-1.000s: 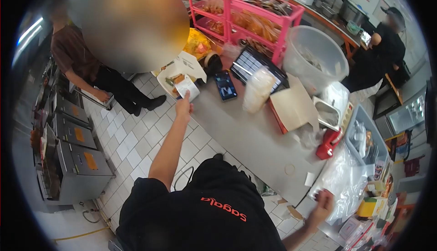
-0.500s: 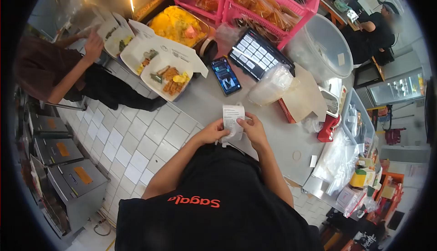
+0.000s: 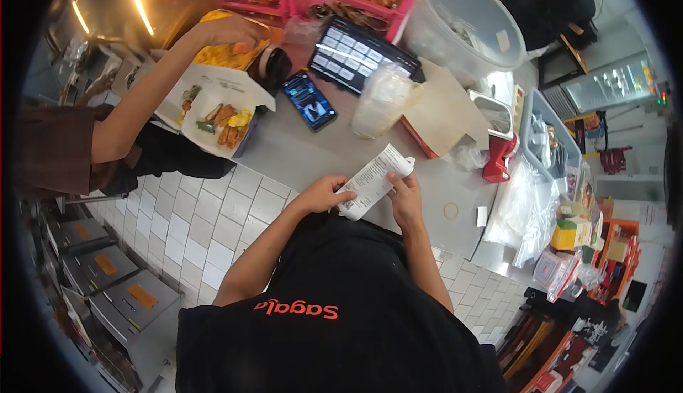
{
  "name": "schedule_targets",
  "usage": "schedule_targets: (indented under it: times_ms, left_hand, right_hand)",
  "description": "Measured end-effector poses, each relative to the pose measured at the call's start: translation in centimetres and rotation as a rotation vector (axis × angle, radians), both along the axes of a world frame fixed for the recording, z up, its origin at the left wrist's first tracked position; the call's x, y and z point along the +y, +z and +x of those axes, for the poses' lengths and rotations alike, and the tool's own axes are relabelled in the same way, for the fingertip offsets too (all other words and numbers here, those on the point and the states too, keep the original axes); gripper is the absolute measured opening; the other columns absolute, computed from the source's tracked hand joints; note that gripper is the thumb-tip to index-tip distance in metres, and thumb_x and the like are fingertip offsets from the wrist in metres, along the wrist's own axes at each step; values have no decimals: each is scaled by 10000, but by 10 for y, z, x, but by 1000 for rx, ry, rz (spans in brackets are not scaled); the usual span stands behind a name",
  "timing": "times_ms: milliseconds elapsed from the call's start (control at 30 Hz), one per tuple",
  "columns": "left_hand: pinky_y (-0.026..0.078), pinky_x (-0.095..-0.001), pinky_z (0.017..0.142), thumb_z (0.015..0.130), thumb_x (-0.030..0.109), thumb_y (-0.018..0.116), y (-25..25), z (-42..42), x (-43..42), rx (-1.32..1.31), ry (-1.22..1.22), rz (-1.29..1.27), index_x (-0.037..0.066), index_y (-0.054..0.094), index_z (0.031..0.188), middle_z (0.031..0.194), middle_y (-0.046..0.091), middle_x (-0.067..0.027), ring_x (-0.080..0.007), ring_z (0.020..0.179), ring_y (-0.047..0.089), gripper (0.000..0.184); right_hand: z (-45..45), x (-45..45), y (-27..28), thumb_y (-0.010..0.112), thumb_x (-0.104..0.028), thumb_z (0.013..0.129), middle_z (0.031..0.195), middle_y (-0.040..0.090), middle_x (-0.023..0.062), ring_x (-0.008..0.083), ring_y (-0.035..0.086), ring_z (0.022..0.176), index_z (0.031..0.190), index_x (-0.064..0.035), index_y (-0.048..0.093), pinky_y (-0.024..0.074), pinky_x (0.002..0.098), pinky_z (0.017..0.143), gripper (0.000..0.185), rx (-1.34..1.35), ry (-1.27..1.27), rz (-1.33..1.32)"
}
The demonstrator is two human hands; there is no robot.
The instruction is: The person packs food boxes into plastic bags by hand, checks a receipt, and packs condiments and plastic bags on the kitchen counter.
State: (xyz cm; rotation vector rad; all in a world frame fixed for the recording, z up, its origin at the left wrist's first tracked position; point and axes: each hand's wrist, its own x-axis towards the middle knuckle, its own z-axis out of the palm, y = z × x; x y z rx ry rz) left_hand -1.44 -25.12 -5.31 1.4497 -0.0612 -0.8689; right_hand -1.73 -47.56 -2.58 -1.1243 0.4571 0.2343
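A white printed receipt [image 3: 373, 179] is stretched at a slant between my two hands, just over the front edge of the steel counter [image 3: 434, 201]. My left hand [image 3: 327, 195] pinches its lower left end, thumb on top. At its upper right end my right hand [image 3: 405, 197] grips the paper, thumb pressed on the print. The fingers beneath the paper are hidden. Beyond the receipt lie a phone [image 3: 309, 101] with a lit screen and a tablet [image 3: 361, 55] showing a grid of white tiles.
Open food boxes [image 3: 222, 115] stand at the left, where a co-worker's arm [image 3: 153, 94] reaches to a tray of yellow food [image 3: 220, 54]. A wrapped plastic bundle [image 3: 384, 101], a cardboard box [image 3: 445, 108], a red tape dispenser [image 3: 500, 158] and a clear tub [image 3: 462, 26] occupy the right side.
The receipt has gone from curled and upright to spread out at a slant. My view has turned right. The co-worker's arm now reaches over the boxes to the yellow food.
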Motion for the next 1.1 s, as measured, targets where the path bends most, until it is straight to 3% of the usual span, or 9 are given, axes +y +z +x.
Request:
schedule_targets:
  times_ms: [133,200,300,367,433,633,800,1000,1100]
  left_hand:
    - [537,-323,705,871,248,721,5,0,-30,48,5,172,-11,613,1104,844,693,-82,-177,777,667,364]
    - [533,-358,750,832,262,749,12,-2,-47,-121,-51,435,-2,587,1146,910,686,-122,-230,836,666,441]
    - [508,-420,810,767,287,790,19,-16,-74,-437,-45,758,51,513,1280,1058,649,-178,-296,957,641,629]
    - [488,-448,826,739,298,804,29,-21,-90,-579,23,824,95,464,1370,1141,619,-195,-308,1019,618,745]
    - [350,-568,1012,680,393,831,49,-10,-105,-769,-328,910,196,350,1490,1448,388,-218,-379,1330,378,963]
    - [74,-725,1086,475,738,790,18,2,-135,-821,-409,1050,292,180,1554,1604,45,-223,-473,1463,23,1318]
    - [27,-738,1080,409,804,759,8,-4,-149,-829,-299,1070,253,133,1565,1606,14,-224,-478,1462,-20,1425]
    - [16,-729,1087,387,815,756,9,-2,-149,-773,-329,1099,238,112,1569,1609,0,-219,-470,1465,-39,1464]
    - [13,-725,1090,375,812,761,11,-2,-151,-759,-336,1105,238,106,1569,1610,-7,-215,-466,1466,-46,1478]
  right_hand:
    - [1,-40,-15,662,-112,900,1107,662,49,163,629,990,1209,-58,580,510,349,825,324,-37,-108,-21]
    - [6,-60,-31,693,-135,860,952,692,90,199,661,884,1164,-32,584,505,344,780,339,-149,40,-675]
    - [10,-78,-36,717,-138,810,812,673,132,270,664,789,1138,-29,583,503,355,742,371,-206,198,-1027]
    - [18,-83,-32,724,-139,799,846,668,138,290,656,799,1140,-42,586,506,367,738,380,-212,233,-1037]
    - [25,-86,-27,731,-139,789,880,663,144,311,648,809,1142,-55,590,509,379,734,390,-222,280,-1054]
    - [16,-100,-15,789,-191,755,864,623,85,237,622,733,1036,-70,641,507,370,645,340,-612,36,-1250]
    - [17,-96,-41,700,-231,830,832,597,67,267,632,807,822,-89,610,521,402,676,168,-893,601,-1288]
    - [42,-129,-35,679,-231,832,775,592,52,262,635,742,796,-112,584,514,409,602,156,-902,526,-1333]
    - [24,-106,-40,673,-219,832,793,606,65,266,638,753,806,-103,587,515,413,624,147,-1052,749,-1290]
